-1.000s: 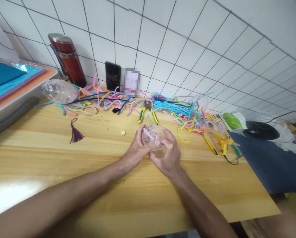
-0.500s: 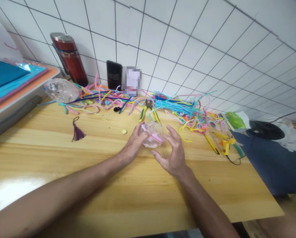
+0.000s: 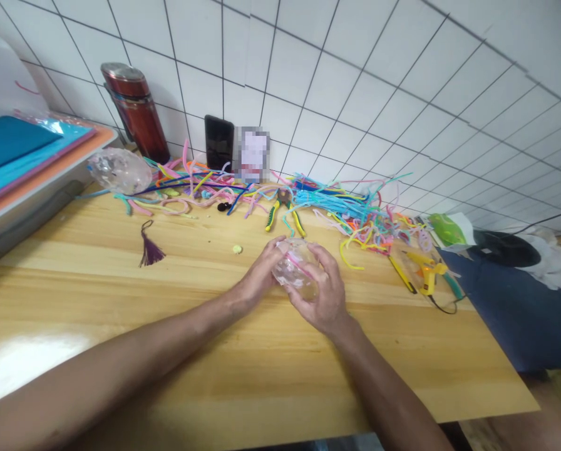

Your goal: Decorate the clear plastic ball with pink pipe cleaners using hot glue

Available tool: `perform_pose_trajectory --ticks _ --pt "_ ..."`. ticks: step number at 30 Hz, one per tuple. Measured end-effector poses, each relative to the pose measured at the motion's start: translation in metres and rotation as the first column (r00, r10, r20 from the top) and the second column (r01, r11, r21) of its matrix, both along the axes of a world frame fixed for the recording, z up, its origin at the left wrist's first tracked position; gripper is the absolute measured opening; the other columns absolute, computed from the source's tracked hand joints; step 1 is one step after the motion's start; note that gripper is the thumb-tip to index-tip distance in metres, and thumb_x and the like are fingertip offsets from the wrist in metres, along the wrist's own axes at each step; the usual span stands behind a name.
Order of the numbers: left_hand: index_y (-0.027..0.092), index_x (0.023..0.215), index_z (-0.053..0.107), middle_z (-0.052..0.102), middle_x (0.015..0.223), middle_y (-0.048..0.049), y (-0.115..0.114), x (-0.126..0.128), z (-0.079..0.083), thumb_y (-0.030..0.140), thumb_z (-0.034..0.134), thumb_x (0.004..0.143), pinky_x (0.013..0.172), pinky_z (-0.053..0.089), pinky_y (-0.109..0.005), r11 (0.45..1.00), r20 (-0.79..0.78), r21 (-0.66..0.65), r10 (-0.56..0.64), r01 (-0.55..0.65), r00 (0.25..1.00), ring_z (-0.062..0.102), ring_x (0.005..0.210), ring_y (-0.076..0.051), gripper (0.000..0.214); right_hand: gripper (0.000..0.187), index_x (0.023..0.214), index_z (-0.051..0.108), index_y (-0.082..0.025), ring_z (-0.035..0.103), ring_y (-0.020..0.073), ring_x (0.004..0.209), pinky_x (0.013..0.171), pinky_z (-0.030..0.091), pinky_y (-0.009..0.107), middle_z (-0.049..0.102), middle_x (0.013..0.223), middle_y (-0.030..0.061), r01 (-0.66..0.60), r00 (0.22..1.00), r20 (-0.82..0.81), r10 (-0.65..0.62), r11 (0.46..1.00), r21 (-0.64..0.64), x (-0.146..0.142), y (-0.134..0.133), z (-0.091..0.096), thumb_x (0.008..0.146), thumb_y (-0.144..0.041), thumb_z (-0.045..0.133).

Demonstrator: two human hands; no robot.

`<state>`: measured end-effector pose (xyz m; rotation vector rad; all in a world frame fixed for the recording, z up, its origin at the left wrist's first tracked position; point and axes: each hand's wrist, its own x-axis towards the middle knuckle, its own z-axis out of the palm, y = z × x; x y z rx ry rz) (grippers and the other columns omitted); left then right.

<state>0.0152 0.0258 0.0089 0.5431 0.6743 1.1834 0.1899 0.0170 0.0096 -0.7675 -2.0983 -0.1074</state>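
Both my hands hold a clear plastic ball (image 3: 295, 266) with small coloured bits and a pink strand inside, just above the wooden table (image 3: 215, 351). My left hand (image 3: 257, 279) grips its left side with curled fingers. My right hand (image 3: 325, 294) wraps over its right and near side. Just behind the ball lie pliers with yellow-green handles (image 3: 280, 213).
A heap of coloured pipe cleaners (image 3: 337, 210) runs along the tiled wall. A second clear ball (image 3: 119, 170), a red flask (image 3: 137, 113), a black phone (image 3: 218, 143), a purple tassel (image 3: 151, 250), a yellow glue gun (image 3: 426, 270) and stacked coloured sheets (image 3: 22, 156) are around.
Half a second ago my right hand was open and off the ball; it has closed round it again. My left hand has kept hold throughout.
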Motion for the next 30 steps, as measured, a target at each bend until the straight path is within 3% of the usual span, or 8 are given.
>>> perform_pose_trajectory --ticks 5,9,13,16,20,24,30 --pt "0.025 0.137 0.06 0.073 0.136 -0.0096 -0.002 0.0 0.002 0.049 0.102 0.064 0.103 0.054 -0.038 0.995 -0.084 0.095 0.001 0.007 0.996 0.067 0.129 -0.032 0.088 0.07 0.15 0.05 -0.031 0.057 0.0368 0.146 0.111 0.059 0.066 0.055 0.155 0.0169 0.009 1.0 -0.021 -0.009 1.0 0.001 0.004 0.001 -0.005 0.087 -0.021 0.08" --pt "0.024 0.139 0.061 0.075 0.133 -0.0114 -0.003 0.0 0.0 0.05 0.099 0.068 0.107 0.053 -0.042 0.988 -0.125 0.155 0.021 -0.002 0.992 0.067 0.129 -0.033 0.084 0.066 0.147 0.051 -0.031 0.057 0.0361 0.146 0.11 0.06 0.066 0.056 0.154 0.0165 0.021 1.0 -0.013 -0.021 1.0 0.016 0.003 0.001 -0.007 0.088 -0.021 0.078" --pt "0.024 0.138 0.063 0.075 0.135 -0.0107 -0.004 -0.001 0.001 0.047 0.098 0.069 0.11 0.052 -0.041 0.991 -0.112 0.132 0.045 -0.03 0.993 0.067 0.131 -0.033 0.081 0.062 0.146 0.052 -0.032 0.058 0.035 0.146 0.111 0.06 0.064 0.056 0.154 0.0155 0.037 0.999 -0.001 -0.037 0.999 0.02 0.0 0.0 -0.007 0.09 -0.022 0.077" --pt "0.022 0.134 0.065 0.077 0.129 -0.0095 -0.003 -0.002 0.004 0.046 0.097 0.07 0.103 0.056 -0.039 0.997 -0.076 0.067 0.045 -0.04 0.996 0.072 0.121 -0.03 0.076 0.068 0.152 0.048 -0.032 0.059 0.0365 0.145 0.111 0.059 0.064 0.056 0.155 0.0162 0.029 1.0 0.01 -0.029 1.0 -0.005 0.0 -0.002 -0.003 0.091 -0.028 0.079" --pt "0.019 0.126 0.073 0.082 0.114 -0.0099 0.002 -0.006 0.008 0.051 0.09 0.078 0.084 0.064 -0.037 0.998 0.057 0.024 -0.055 0.054 0.997 0.079 0.099 -0.029 0.06 0.08 0.154 0.045 -0.032 0.06 0.0409 0.14 0.107 0.058 0.067 0.056 0.153 0.0178 0.06 0.994 -0.091 -0.063 0.998 -0.032 0.005 -0.005 0.006 0.086 -0.038 0.086" --pt "0.017 0.12 0.077 0.084 0.111 -0.0112 0.008 -0.013 0.011 0.053 0.078 0.089 0.074 0.066 -0.036 0.99 0.186 -0.038 -0.13 0.139 0.974 0.081 0.093 -0.028 0.047 0.067 0.143 0.053 -0.033 0.069 0.0349 0.114 0.096 0.061 0.059 0.066 0.127 0.0114 0.13 0.98 -0.153 -0.126 0.991 0.018 0.008 -0.004 0.011 0.086 -0.034 0.087" --pt "0.015 0.126 0.075 0.083 0.119 -0.0136 0.007 -0.02 0.012 0.058 0.07 0.093 0.081 0.068 -0.036 0.971 0.266 -0.055 -0.211 0.233 0.941 0.081 0.102 -0.029 0.055 0.052 0.134 0.056 -0.03 0.069 0.0294 0.1 0.086 0.063 0.049 0.068 0.109 0.0072 0.098 0.983 -0.16 -0.092 0.995 0.03 0.004 -0.003 0.01 0.09 -0.029 0.084"
